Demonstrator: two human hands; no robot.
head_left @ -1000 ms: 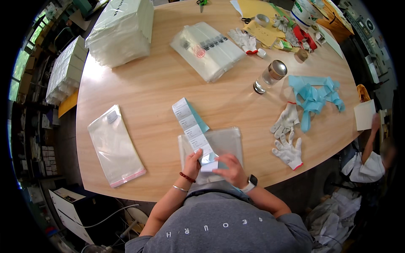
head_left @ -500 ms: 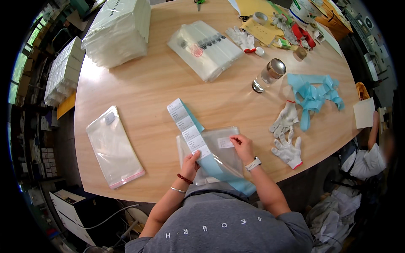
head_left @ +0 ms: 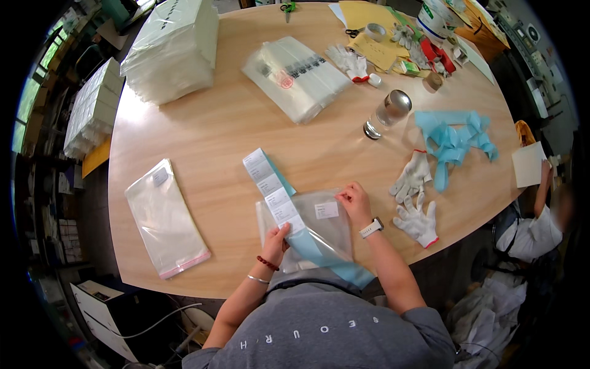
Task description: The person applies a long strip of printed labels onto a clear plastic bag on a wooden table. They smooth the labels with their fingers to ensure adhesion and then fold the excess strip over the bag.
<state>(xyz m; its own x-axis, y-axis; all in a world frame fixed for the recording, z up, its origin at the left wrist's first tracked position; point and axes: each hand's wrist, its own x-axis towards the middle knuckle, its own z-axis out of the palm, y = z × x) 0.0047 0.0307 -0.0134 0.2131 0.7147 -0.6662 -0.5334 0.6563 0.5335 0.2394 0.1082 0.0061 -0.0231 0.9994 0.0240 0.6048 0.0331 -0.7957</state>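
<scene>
A strip of white labels on light-blue backing paper is pinched in my left hand, its bare blue tail slanting down toward my waist. Beneath it, a stack of clear plastic bags lies on the table in front of me. One white label sits on the top bag, toward its upper right. My right hand is at the bags' upper right corner, fingers closed together just beside that label. Whether anything is between those fingertips is too small to tell.
Another pile of labelled clear bags lies at left. White gloves, crumpled blue backing paper and a glass bottle stand to the right. Packaged bags and a tall bag stack are farther back. Another person sits at far right.
My right fingers have come off the label, which now lies fully visible on the bag, and have moved slightly up and right. The left hand keeps the strip nearly in place.
</scene>
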